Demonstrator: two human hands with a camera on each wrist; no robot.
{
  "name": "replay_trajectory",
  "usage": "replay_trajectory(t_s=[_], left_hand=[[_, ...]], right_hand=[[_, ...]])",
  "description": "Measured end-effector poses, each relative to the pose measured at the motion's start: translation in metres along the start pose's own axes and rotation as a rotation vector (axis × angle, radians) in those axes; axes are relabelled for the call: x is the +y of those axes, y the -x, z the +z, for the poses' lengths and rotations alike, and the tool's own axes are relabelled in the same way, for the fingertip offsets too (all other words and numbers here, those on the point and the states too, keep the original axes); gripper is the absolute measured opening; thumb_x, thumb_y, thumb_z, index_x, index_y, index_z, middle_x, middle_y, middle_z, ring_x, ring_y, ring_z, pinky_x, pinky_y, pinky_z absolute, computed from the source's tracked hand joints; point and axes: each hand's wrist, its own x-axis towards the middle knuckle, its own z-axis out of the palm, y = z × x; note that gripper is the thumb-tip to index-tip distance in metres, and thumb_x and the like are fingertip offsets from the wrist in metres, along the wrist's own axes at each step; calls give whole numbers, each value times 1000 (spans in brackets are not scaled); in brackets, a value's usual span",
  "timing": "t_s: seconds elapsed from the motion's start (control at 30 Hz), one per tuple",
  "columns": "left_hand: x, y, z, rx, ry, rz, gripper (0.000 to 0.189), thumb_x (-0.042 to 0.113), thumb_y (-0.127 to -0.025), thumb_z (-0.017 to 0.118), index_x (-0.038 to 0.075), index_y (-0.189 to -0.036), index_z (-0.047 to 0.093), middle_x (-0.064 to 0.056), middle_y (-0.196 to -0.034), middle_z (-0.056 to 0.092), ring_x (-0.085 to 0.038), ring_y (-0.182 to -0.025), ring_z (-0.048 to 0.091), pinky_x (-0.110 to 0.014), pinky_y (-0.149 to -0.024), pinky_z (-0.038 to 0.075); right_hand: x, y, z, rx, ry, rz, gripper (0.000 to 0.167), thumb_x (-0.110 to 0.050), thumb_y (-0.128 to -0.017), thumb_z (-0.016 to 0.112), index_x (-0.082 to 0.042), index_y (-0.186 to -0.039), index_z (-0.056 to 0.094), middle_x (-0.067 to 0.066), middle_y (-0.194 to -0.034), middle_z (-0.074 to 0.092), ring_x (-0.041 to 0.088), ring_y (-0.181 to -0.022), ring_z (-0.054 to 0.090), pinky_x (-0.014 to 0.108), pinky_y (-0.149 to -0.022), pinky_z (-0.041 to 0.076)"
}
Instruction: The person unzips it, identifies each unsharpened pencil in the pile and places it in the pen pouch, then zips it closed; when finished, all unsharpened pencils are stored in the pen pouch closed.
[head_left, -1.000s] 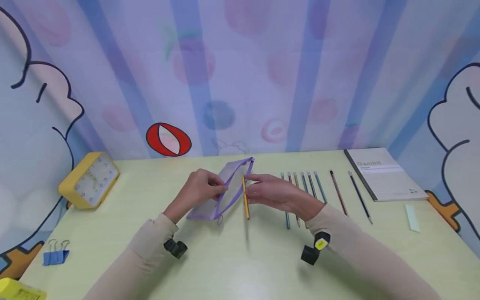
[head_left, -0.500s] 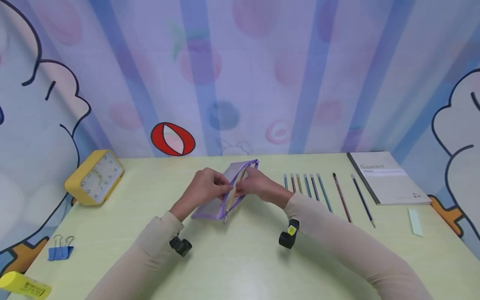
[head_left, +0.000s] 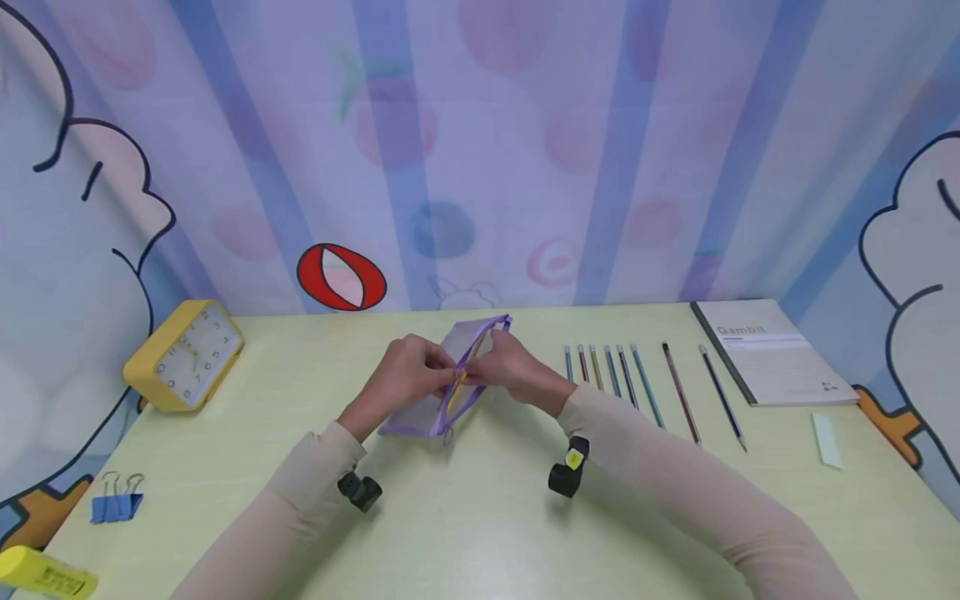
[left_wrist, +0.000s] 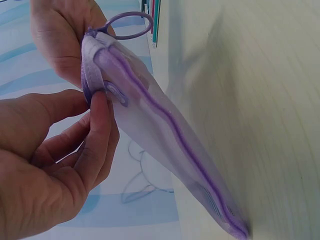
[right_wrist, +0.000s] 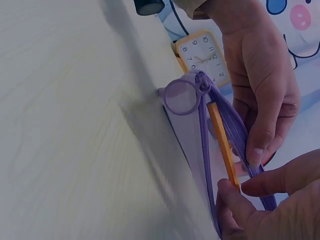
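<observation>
A translucent mesh zip pouch (head_left: 420,417) with purple edging stands with its mouth apart at the middle of the table. My left hand (head_left: 412,373) pinches the near edge of that mouth between thumb and fingers, as the left wrist view also shows. My right hand (head_left: 506,367) reaches into the opening and pinches a yellow-orange pencil (right_wrist: 222,142) between thumb and fingertips. The pencil lies along the zip, within the mouth. A round purple zip ring (right_wrist: 181,96) hangs at the pouch's near corner.
Right of the pouch several pencils (head_left: 647,387) lie in a row, beside a notebook (head_left: 780,354) and a pale green strip (head_left: 827,440). At left are a yellow clock (head_left: 187,357), a blue binder clip (head_left: 116,507) and a yellow glue stick (head_left: 48,573).
My right hand has moved left with the pencil, from beside the pouch into its mouth. The pencil has turned to lie along the opening. My left hand keeps its pinch on the edge.
</observation>
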Motion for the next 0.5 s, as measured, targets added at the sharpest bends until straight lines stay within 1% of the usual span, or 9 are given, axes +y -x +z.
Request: replay_trajectory(t_s=[0.07, 0.13, 0.2, 0.23, 0.27, 0.3, 0.4, 0.43, 0.5], left_hand=[[0, -1, 0, -1, -9, 5, 15, 18, -92, 73, 4, -96, 80, -8, -88, 79, -13, -68, 75, -29, -69, 61], [0, -1, -1, 5, -16, 0, 16, 18, -92, 73, 5, -96, 80, -7, -88, 79, -12, -68, 75, -29, -70, 61], [0, -1, -2, 14, -20, -12, 15, 19, -91, 74, 5, -97, 80, -7, -87, 78, -12, -68, 74, -30, -70, 61], [0, -1, -2, 18, -23, -21, 16, 19, -91, 74, 6, -97, 80, -6, -86, 78, -12, -68, 74, -30, -70, 61], [-1, -1, -3, 20, -25, -24, 16, 19, -91, 74, 5, -97, 79, -6, -86, 78, -12, -68, 74, -30, -70, 61], [-1, -1, -3, 20, -27, -28, 16, 19, -92, 74, 5, -98, 79, -7, -86, 78, -12, -68, 74, -30, -71, 61], [-1, 0, -5, 11, -32, -33, 17, 19, -92, 74, 5, -99, 79, -7, -87, 78, -11, -68, 73, -30, -72, 61], [-2, 0, -5, 10, -30, -32, 17, 19, -92, 74, 5, -100, 79, -7, -88, 78, -11, -68, 73, -30, -73, 61], [-1, 1, -7, 7, -26, -29, 18, 19, -92, 74, 5, -101, 79, -8, -89, 78, -12, -69, 73, -31, -74, 62]], right_hand=[[-1, 2, 1, 21, 6, 23, 49, 2, -87, 67, 10, -132, 49, 19, -115, 65, 15, -84, 64, 23, -79, 58], [-2, 5, 0, 34, 11, 32, 61, 3, -87, 68, 12, -140, 39, 21, -115, 64, 17, -85, 67, 26, -82, 59], [-2, 9, -3, 24, 34, 12, 67, 3, -87, 67, 13, -144, 34, 22, -112, 63, 20, -88, 68, 30, -86, 60], [-2, 13, -6, 24, 48, -1, 73, 3, -87, 67, 13, -148, 30, 20, -112, 62, 21, -89, 69, 33, -88, 60], [-2, 17, -9, 15, 60, -13, 74, 2, -88, 67, 11, -150, 29, 19, -110, 62, 22, -91, 69, 36, -91, 59], [-3, 22, -14, 9, 64, -28, 78, 1, -89, 67, 10, -153, 25, 21, -112, 61, 26, -93, 70, 38, -93, 59], [-5, 38, -33, -13, 103, -75, 76, -3, -94, 64, 3, -158, 23, 22, -123, 57, 33, -104, 70, 42, -97, 57], [-5, 43, -41, -11, 134, -102, 75, -5, -95, 63, 1, -159, 22, 23, -125, 57, 34, -107, 70, 42, -97, 57], [-8, 54, -59, 0, 232, -170, 67, -7, -99, 60, 0, -157, 27, 25, -129, 58, 37, -114, 68, 41, -96, 58]])
